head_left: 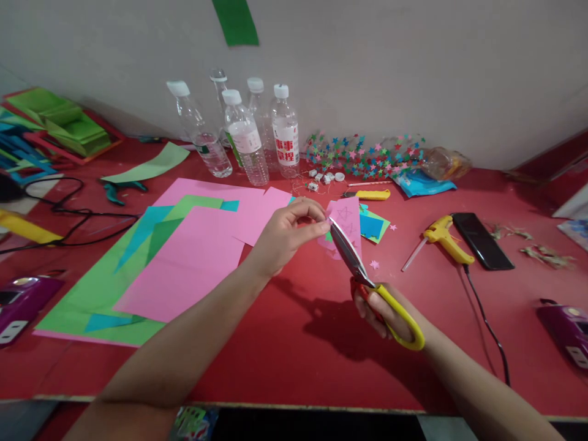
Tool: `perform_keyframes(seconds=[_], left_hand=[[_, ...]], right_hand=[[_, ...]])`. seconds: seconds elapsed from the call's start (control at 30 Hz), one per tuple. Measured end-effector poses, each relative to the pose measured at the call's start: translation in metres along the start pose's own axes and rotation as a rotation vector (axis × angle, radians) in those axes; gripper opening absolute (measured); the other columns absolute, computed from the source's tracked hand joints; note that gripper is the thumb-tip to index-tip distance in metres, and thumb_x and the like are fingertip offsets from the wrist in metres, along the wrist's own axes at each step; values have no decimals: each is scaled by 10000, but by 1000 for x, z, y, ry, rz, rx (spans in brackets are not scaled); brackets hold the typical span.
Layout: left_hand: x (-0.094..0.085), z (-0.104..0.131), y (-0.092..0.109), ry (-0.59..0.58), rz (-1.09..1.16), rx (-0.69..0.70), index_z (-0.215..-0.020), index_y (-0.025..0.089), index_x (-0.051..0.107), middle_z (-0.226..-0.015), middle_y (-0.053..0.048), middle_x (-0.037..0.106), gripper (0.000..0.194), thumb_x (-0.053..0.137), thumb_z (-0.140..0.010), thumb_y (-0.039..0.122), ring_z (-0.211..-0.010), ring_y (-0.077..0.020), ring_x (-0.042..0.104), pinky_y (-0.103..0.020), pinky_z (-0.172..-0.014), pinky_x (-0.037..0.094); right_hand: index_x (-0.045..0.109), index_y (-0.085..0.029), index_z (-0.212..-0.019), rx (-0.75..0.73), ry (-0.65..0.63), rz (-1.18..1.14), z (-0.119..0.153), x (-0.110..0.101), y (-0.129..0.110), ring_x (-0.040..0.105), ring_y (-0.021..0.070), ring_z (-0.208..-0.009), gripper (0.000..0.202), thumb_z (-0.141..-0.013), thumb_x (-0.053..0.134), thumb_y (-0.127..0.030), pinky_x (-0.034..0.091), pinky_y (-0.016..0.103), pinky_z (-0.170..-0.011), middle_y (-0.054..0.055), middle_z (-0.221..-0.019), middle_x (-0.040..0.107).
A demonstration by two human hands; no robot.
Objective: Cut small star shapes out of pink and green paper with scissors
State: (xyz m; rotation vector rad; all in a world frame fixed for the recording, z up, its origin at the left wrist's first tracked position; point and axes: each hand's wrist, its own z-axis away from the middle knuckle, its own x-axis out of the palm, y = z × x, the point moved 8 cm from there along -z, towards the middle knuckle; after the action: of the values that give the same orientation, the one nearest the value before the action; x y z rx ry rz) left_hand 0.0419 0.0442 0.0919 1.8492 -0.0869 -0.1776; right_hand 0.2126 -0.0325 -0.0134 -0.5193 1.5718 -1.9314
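My right hand [383,312] is closed around the scissors [351,252], which have yellow and red handles and point up and to the left. Thumb and forefinger of my left hand [294,233] pinch a small piece of pink paper [327,223] at the scissors' tips; most of it is hidden by the fingers. Below and behind the blades lies a pink sheet [345,211] with stars drawn on it. A cut-out pink star [374,264] rests on the red table to the right of the blades, and a smaller one [393,227] lies farther back.
Pink sheets [193,257] overlap green and blue ones at left. Several plastic bottles [285,135] stand by the wall, beside a string of paper stars [362,153]. A yellow utility knife [373,195], glue gun [448,239] and phone [482,241] lie at right. A cord trails forward.
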Motion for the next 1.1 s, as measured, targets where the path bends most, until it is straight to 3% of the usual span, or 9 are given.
perform_keyframes(seconds=[0.43,0.67,1.1], left_hand=[[7,1,-4,-42,57,2,-675,178,502,-818,10,511,164,617,-792,183,-863,-140,491,-306,-866,356],[8,2,-10,-22,117,-69,-673,169,522,-681,41,478,172,641,-789,214,-691,-106,426,-251,-700,341],[8,2,-13,-36,121,-111,-673,163,562,-688,37,541,142,659,-766,209,-687,-98,478,-243,-707,378]], right_hand=[[514,-175,-707,79,54,20,2,0,0,359,66,-323,579,-836,417,-731,293,183,-360,-59,-401,432],[477,-197,-652,166,131,47,2,0,2,352,69,-300,577,-805,413,-750,298,197,-359,-54,-362,430],[472,-203,-618,191,149,80,0,-4,-2,364,69,-298,501,-794,447,-672,299,192,-352,-56,-355,425]])
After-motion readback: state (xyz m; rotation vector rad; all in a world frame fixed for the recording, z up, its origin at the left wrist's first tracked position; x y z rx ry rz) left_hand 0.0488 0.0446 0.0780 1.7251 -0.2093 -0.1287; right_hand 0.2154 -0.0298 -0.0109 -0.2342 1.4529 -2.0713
